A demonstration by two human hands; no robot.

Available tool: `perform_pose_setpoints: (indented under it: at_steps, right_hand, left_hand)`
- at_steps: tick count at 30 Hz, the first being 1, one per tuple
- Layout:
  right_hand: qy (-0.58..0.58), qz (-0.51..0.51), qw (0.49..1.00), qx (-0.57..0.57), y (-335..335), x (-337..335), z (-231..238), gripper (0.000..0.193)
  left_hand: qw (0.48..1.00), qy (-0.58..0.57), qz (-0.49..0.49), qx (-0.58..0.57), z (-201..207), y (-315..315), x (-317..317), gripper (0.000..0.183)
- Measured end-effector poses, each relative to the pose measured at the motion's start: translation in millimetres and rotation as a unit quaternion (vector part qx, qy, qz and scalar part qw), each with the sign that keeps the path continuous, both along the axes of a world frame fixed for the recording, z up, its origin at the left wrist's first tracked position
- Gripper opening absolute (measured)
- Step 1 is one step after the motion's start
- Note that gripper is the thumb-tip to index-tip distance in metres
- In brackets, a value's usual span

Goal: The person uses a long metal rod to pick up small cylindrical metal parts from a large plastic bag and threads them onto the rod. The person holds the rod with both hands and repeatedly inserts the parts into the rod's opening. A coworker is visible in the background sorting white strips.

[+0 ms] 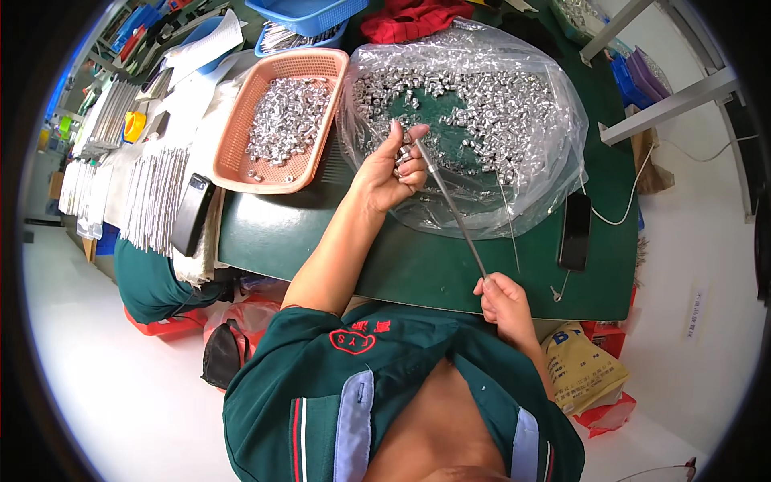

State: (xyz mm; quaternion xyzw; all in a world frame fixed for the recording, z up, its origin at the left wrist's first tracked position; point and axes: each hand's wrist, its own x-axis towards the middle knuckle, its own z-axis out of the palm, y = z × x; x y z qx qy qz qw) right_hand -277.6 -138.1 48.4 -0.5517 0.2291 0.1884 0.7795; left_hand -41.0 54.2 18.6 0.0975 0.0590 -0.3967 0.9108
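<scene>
The metal rod [455,210] slants over the near part of the clear plastic bag [522,215] and the front of the green table [277,234], its upper end at the left hand [391,173] and its lower end in the right hand [507,304]. A brighter section is noted close to the upper end.

Left hand: raised in front of the bag, forearm running up and inward from the body. The palm is partly turned up, the thumb points upward, and the fingers curl around several small metal pieces [403,154]. The rod tip lies right at the fingertips; whether they press on it cannot be determined.

Right hand: lower and closer to the body, near the table's front edge. Thumb and index finger are clamped on the rod's lower end; the remaining fingers are folded in toward the palm.

Many similar pieces lie spread in the bag, around a patch where green shows through. To the left of the bag stands a pink basket [229,132] containing loose pieces [287,116]. A thin wire [511,226] extends from the bag's near edge. A dark phone [574,231] lies to the bag's right. Further left, a row of slender rods [151,201] is laid beside a black device [193,214]. Beyond the bag is a red cloth [409,21].
</scene>
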Motion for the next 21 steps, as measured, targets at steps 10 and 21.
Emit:
perform_pose_setpoints:
  at_steps: [10,21]
  right_hand:
    - [0.004,0.017,0.998,-0.061,1,3,5,0.022]
    - [0.006,0.005,0.999,0.038,6,2,-4,0.021]
  left_hand:
    - [0.967,-0.156,0.026,0.201,7,6,-3,0.031]
    - [0.97,-0.151,0.034,0.186,12,5,-2,0.03]
